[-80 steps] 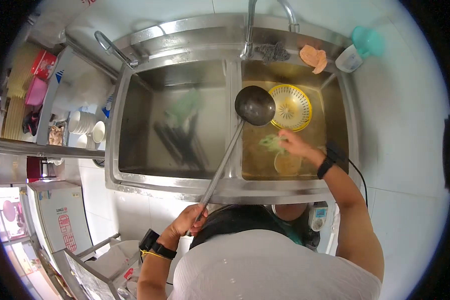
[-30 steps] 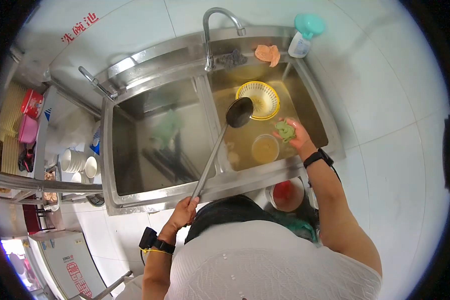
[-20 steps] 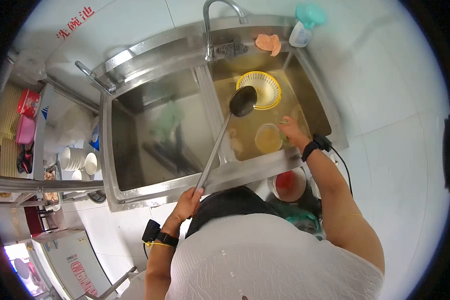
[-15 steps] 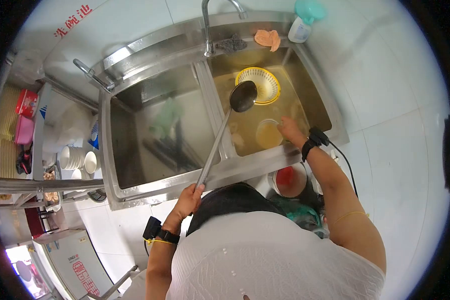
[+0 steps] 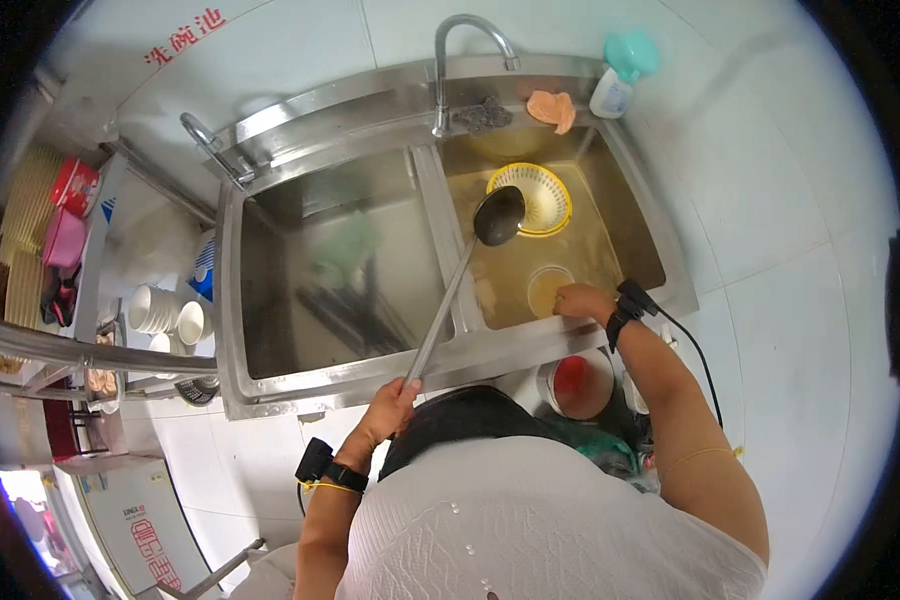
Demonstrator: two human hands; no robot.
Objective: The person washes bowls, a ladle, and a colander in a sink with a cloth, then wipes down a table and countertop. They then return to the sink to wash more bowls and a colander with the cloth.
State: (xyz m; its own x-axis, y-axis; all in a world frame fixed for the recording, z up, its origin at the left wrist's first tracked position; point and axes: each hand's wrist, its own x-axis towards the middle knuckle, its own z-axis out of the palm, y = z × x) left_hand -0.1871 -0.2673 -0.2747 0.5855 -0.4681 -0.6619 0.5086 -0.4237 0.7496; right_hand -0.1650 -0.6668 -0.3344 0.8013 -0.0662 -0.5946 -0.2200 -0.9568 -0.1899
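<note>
My left hand is closed round the lower end of a long metal handle. It belongs to a ladle with a dark, rounded bowl, which hangs over the right sink basin and overlaps a strainer basket in this view. That basket is white with a yellow rim and sits in cloudy, brownish water. A round bowl lies in the same water near the front wall. My right hand has curled fingers right at that bowl's right rim; I cannot tell what, if anything, they grip.
The left basin holds murky water with a green item and dark long pieces. Behind the basins are a faucet, an orange cloth and a spray bottle. Stacked white bowls stand at left; a bucket is below.
The view has tilted, so the scene sits lower. My right hand has come toward the front of the sink, along the bowl's rim. My left hand still holds the ladle over the right basin.
</note>
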